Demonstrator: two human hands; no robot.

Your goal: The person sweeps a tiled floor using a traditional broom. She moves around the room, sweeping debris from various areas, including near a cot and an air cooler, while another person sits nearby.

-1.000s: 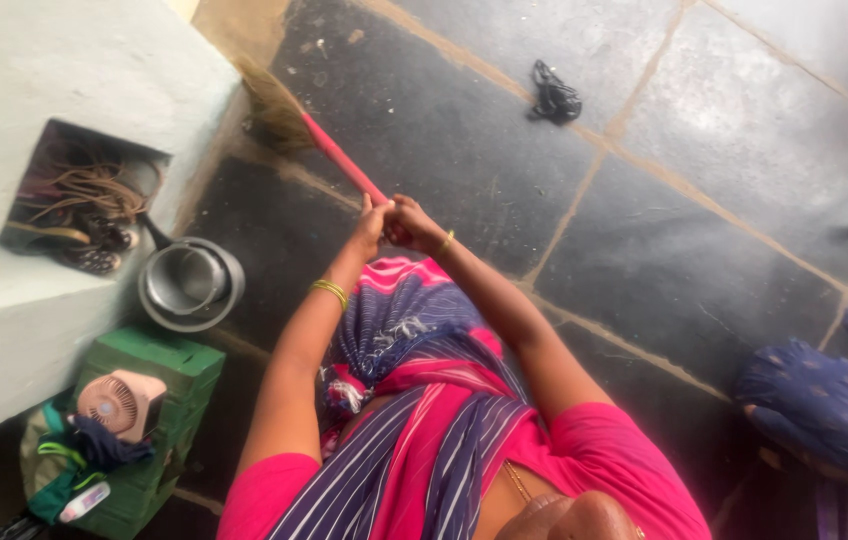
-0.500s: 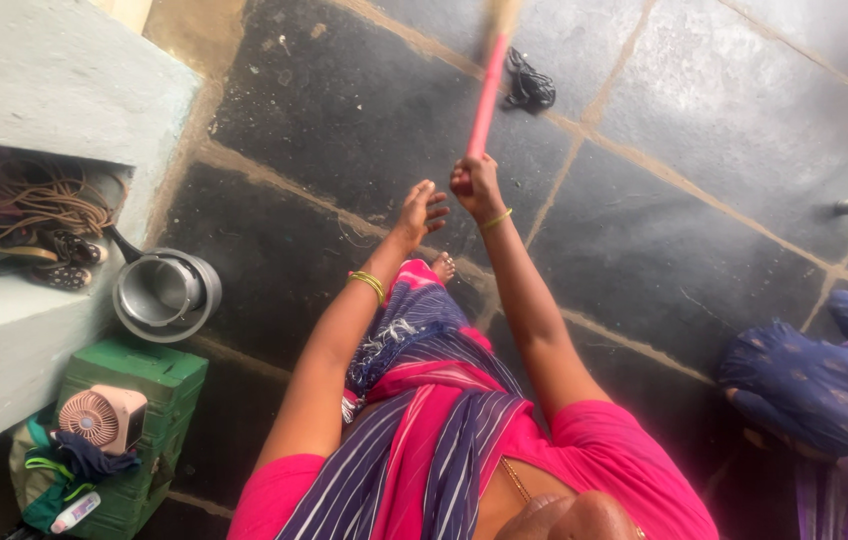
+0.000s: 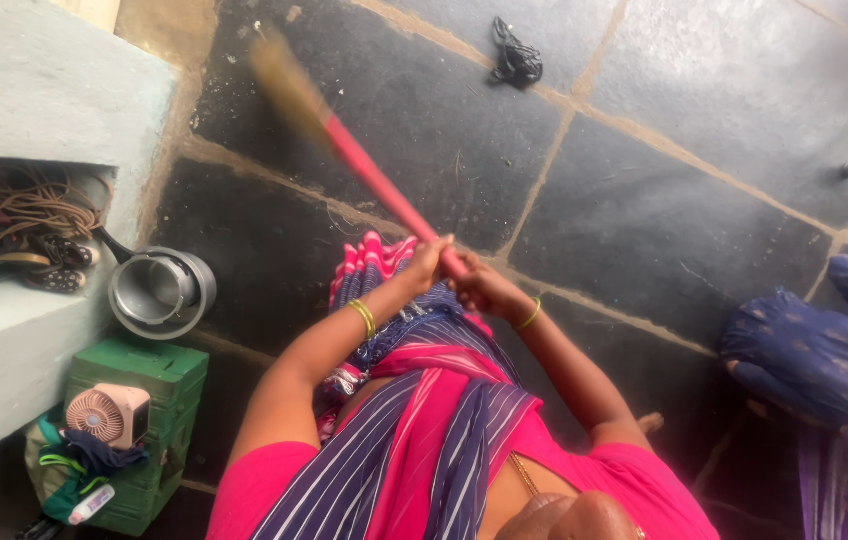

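Both my hands grip the pink handle of a broom (image 3: 369, 175) in front of my body. My left hand (image 3: 427, 265) holds the handle end from the left, and my right hand (image 3: 479, 287) closes on it just beside. The straw head of the broom (image 3: 284, 80) is blurred and points to the upper left over the dark stone floor (image 3: 684, 250). Gold bangles sit on both my wrists. I wear a pink blouse and a striped purple and pink sari.
A pale wall ledge with a niche of sandals and cords (image 3: 24, 230) is at left. Below it stand nested metal pots (image 3: 159, 290) and a green crate (image 3: 139, 420) with a small fan (image 3: 104, 415). A black bundle (image 3: 516, 55) lies far. Another person in blue (image 3: 814, 350) is at right.
The broom swung from pointing straight up to pointing upper left. My left hand, free half a second ago, has closed on the handle beside my right hand.
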